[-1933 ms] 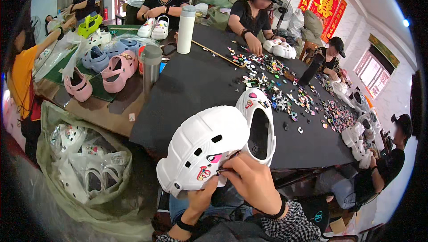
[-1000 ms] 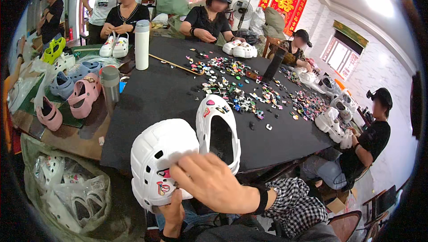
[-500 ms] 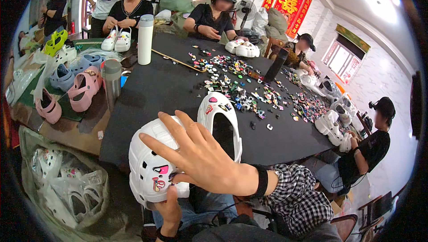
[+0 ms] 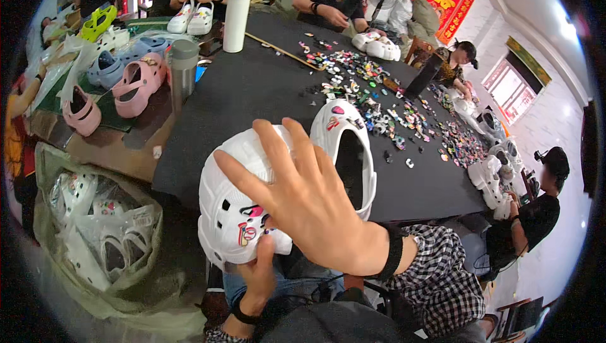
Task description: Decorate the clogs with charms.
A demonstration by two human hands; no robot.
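Note:
A white clog (image 4: 221, 175) is held toe up near the table's front edge, with colourful shoe charms (image 4: 247, 232) in some of its holes. My left hand (image 4: 259, 278) grips its lower side from below, the thumb up against the charms. Over the clog's top lies my right hand (image 4: 315, 194), long fingers spread out and its thumb down beside the charms; the thumb tip is partly hidden. Whether a small charm sits under that thumb I cannot make out. Just beyond, a second white clog (image 4: 368, 185) with charms on its toe rests on the table.
Loose charms (image 4: 379, 100) are heaped across the black table (image 4: 221, 109). A white bottle (image 4: 237, 18) and a steel tumbler (image 4: 184, 74) stand to the left, near pink clogs (image 4: 139, 84). A green sack (image 4: 63, 299) holds bagged clogs. Several people sit around the table.
The view has shifted, so the scene sits further right and higher. Both hands keep nearly the same places on the clog, the right thumb still by the charms.

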